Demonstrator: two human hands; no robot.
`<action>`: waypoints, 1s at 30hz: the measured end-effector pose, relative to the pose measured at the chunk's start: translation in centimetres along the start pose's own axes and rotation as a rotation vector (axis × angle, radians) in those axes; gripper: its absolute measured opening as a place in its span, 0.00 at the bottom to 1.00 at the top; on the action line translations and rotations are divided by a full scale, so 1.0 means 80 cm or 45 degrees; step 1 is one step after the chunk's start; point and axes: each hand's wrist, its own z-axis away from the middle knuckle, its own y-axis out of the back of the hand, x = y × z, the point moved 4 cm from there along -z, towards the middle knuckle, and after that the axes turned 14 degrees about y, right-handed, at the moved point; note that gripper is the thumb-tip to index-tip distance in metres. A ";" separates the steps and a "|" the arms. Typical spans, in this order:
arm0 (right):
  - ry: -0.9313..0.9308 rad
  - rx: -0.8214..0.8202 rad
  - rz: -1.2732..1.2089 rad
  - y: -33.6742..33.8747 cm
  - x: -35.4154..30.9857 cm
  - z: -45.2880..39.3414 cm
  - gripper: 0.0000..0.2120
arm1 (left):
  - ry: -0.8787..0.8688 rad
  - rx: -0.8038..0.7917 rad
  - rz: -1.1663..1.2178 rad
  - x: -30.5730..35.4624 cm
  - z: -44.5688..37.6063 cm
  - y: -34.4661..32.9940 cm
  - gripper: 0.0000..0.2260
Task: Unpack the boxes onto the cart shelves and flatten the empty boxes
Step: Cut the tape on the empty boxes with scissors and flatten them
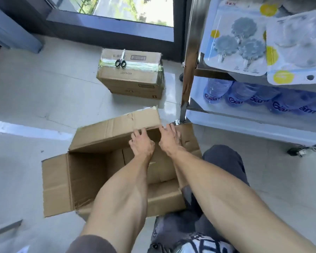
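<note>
An open brown cardboard box (91,172) stands on the floor in front of me, its inside bare as far as I can see. My left hand (141,143) reaches over the far rim with fingers spread and curled at the far flap's edge. Beside it, my right hand (170,138) rests its fingers on the box's far right corner. A metal cart (188,73) stands at the right. Several blue water bottles (233,96) lie on its lower shelf, and packs of hooks (237,39) lie on the upper shelf.
A second box (131,79), taped shut, sits further back on the tiled floor with scissors (121,61) on top. A dark window frame (106,30) runs behind it. My knee (224,161) is close to the open box's right side.
</note>
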 end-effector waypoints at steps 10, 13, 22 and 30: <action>0.015 -0.228 -0.055 0.032 -0.042 0.081 0.21 | 0.316 -0.417 -0.222 -0.124 0.098 -0.004 0.17; 0.016 -0.411 0.029 0.034 -0.064 0.097 0.19 | 0.380 -0.489 -0.236 -0.148 0.110 0.009 0.15; 0.075 -0.745 0.143 -0.082 -0.136 0.051 0.16 | 0.062 -0.451 -0.128 -0.188 -0.011 -0.011 0.14; 0.169 -1.273 0.043 -0.230 -0.184 0.151 0.36 | 0.211 -0.576 -0.133 -0.341 -0.048 -0.067 0.15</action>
